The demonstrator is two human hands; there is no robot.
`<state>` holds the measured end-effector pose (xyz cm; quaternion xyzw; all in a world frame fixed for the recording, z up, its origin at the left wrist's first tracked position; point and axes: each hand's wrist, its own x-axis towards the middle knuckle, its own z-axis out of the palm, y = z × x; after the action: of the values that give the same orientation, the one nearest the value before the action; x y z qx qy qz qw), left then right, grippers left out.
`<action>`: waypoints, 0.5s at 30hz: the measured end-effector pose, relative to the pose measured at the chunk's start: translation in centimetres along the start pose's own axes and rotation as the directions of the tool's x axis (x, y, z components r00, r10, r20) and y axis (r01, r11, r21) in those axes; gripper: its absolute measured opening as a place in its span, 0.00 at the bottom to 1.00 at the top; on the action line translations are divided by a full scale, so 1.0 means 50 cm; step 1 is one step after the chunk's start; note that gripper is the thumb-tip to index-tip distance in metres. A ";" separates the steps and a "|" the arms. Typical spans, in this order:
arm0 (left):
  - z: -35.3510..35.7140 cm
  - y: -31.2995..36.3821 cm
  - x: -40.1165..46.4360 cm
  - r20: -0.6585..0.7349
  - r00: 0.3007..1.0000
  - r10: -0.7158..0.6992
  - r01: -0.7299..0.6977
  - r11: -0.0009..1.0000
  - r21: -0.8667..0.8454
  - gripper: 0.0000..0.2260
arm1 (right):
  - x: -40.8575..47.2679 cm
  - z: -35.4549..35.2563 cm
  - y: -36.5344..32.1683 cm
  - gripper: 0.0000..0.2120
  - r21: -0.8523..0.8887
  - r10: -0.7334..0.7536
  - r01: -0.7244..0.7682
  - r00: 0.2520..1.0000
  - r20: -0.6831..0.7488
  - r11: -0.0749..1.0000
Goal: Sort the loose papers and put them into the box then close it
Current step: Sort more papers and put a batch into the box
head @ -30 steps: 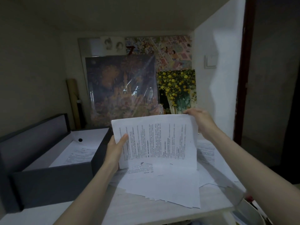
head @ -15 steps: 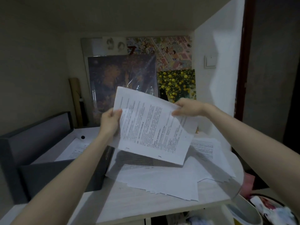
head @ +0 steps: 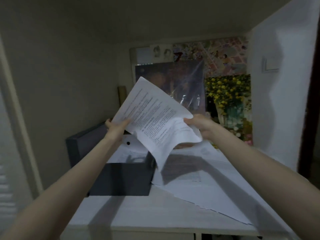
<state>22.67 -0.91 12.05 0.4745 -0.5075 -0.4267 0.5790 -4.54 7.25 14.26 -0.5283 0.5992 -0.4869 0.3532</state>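
Head view takes in a pale table (head: 131,213) running toward a back wall hung with posters (head: 226,94), one of them thick with yellow flowers. On the table's left side sits a dark grey box (head: 121,177), open at the top, its raised lid (head: 83,144) standing behind it; a printed page lies inside on the pale lining. To the right of the box, touching its side, a fanned spread of loose papers (head: 199,187) covers much of the tabletop. Above the box's far right corner, clear of the table, a printed sheaf (head: 155,122) is held tilted, its upper corner pointing up and its lower corner drooping toward the box edge. Left hand (head: 116,127) pinches the sheaf's left edge, thumb on the printed face. Right hand (head: 200,125) grips the crumpled right edge, fingers curled round the paper.
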 end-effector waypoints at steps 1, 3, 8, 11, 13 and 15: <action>-0.019 -0.007 0.004 0.007 1.000 -0.029 0.029 0.999 -0.030 0.43 | 0.008 0.020 -0.004 0.18 0.052 0.003 -0.002 1.000 -0.016 0.999; -0.051 -0.021 0.010 0.105 0.990 -0.096 0.101 0.994 -0.039 0.40 | 0.026 0.050 -0.016 0.18 0.155 -0.008 0.012 1.000 -0.027 0.988; -0.086 -0.021 0.019 0.177 0.983 -0.056 0.093 0.973 -0.210 0.27 | 0.050 0.091 -0.068 0.14 0.210 -0.026 0.025 1.000 -0.002 0.977; -0.095 0.017 0.034 0.009 0.997 0.072 -0.065 0.944 -0.325 0.15 | 0.070 0.106 -0.104 0.12 0.166 -0.054 0.051 0.998 0.012 0.985; -0.102 0.043 0.059 -0.142 0.981 0.129 -0.163 0.951 -0.263 0.17 | 0.073 0.112 -0.118 0.07 0.148 -0.063 0.057 0.997 0.042 0.987; -0.102 0.062 0.081 -0.245 0.957 0.155 -0.184 0.978 -0.102 0.21 | 0.082 0.123 -0.119 0.07 0.149 -0.057 0.049 0.997 0.054 0.988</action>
<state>28.24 -3.68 15.66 0.4397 -0.4465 -0.3467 0.6979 2.16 2.17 18.65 -0.5304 0.5367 -0.5235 0.3956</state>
